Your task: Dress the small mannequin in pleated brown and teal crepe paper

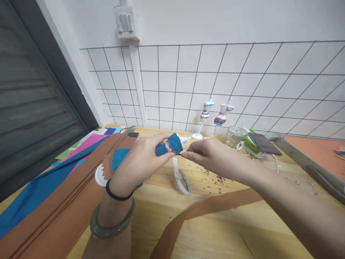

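Miniature mannequin (176, 143) blue-covered, waist apparently unfinished; left hand (144, 158) clasps it, right hand (206, 151) pinches dark sliver (178, 154) above tape (176, 168).

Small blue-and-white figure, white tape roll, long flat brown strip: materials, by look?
Small blue-and-white figure: matte, textured blue covering, probably fabric; white part's material unclear.
White tape roll: thin, smooth-looking paper or plastic; a flat length hangs unwound.
Long flat brown strip: matte, bends softly, likely fabric.
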Action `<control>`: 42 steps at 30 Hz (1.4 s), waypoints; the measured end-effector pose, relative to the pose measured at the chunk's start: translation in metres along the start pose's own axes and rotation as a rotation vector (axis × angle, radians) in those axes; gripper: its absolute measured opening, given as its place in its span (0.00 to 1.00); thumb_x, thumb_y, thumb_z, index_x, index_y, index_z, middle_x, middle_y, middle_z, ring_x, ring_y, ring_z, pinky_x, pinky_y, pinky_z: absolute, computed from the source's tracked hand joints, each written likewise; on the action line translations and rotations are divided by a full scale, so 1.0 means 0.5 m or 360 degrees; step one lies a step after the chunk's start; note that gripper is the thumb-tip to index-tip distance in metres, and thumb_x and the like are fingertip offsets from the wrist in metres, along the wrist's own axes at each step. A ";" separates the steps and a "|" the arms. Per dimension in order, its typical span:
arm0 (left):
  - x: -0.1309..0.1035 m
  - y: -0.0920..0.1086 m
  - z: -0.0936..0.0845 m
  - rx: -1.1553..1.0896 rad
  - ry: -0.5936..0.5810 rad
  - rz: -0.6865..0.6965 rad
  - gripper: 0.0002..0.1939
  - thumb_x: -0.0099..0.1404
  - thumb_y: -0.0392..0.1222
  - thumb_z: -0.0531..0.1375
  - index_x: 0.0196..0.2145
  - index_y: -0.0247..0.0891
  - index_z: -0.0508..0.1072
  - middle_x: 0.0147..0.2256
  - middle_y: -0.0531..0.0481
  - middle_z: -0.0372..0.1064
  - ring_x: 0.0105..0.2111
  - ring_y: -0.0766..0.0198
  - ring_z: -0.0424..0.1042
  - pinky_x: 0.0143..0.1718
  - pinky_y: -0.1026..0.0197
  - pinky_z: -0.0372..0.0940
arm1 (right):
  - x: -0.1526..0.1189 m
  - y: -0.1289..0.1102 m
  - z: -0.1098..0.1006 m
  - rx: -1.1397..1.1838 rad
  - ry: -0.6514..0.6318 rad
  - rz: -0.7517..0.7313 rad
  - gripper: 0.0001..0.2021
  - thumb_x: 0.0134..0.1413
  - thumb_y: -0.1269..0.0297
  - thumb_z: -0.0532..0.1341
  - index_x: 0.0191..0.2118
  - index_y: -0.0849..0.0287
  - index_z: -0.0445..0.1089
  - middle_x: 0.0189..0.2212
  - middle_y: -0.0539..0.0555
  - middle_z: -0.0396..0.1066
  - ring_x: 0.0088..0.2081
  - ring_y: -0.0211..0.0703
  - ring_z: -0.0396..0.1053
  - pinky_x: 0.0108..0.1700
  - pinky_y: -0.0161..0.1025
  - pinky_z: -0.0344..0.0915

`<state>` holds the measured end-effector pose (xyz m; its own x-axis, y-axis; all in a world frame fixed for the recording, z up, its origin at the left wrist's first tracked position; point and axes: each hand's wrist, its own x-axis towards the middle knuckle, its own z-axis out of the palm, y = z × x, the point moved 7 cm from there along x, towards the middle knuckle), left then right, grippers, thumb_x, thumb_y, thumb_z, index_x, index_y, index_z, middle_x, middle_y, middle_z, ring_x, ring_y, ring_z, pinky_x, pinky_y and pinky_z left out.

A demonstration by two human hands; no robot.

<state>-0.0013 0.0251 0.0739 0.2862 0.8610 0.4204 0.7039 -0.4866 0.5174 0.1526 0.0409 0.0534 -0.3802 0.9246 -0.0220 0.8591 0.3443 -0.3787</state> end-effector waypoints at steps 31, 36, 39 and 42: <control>0.010 -0.082 0.003 -0.0634 0.0159 -0.0301 0.17 0.58 0.49 0.61 0.44 0.41 0.70 0.35 0.48 0.74 0.36 0.59 0.73 0.41 0.55 0.66 | 0.043 -0.016 -0.004 -0.0880 0.0406 -0.0411 0.17 0.63 0.56 0.50 0.43 0.62 0.71 0.32 0.58 0.72 0.28 0.44 0.69 0.25 0.37 0.48; 0.008 -0.082 -0.008 -0.0732 0.0207 -0.0300 0.16 0.58 0.48 0.61 0.43 0.39 0.69 0.37 0.47 0.74 0.37 0.59 0.73 0.40 0.57 0.67 | 0.074 0.060 0.029 -0.0258 0.0232 -0.0110 0.20 0.58 0.47 0.53 0.45 0.57 0.70 0.34 0.56 0.73 0.34 0.46 0.70 0.32 0.38 0.58; 0.004 -0.082 -0.019 -0.0747 0.0272 -0.0327 0.16 0.57 0.47 0.62 0.42 0.40 0.69 0.36 0.49 0.74 0.38 0.59 0.73 0.40 0.58 0.66 | 0.086 0.135 0.125 -0.0088 -0.0033 0.0192 0.21 0.52 0.49 0.61 0.45 0.60 0.70 0.33 0.56 0.74 0.32 0.46 0.71 0.31 0.38 0.61; 0.001 -0.082 -0.027 -0.0715 0.0343 -0.0366 0.16 0.56 0.47 0.63 0.42 0.41 0.70 0.34 0.50 0.74 0.38 0.59 0.73 0.41 0.58 0.66 | 0.096 0.182 0.226 -0.0076 -0.0152 0.0329 0.16 0.56 0.55 0.59 0.43 0.64 0.70 0.34 0.57 0.73 0.35 0.46 0.71 0.36 0.41 0.66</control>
<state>-0.0390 0.0434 0.0630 -0.0153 0.9258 0.3776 0.3720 -0.3453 0.8616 0.1737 0.0980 -0.0865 -0.2232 0.9575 -0.1827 0.9364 0.1586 -0.3129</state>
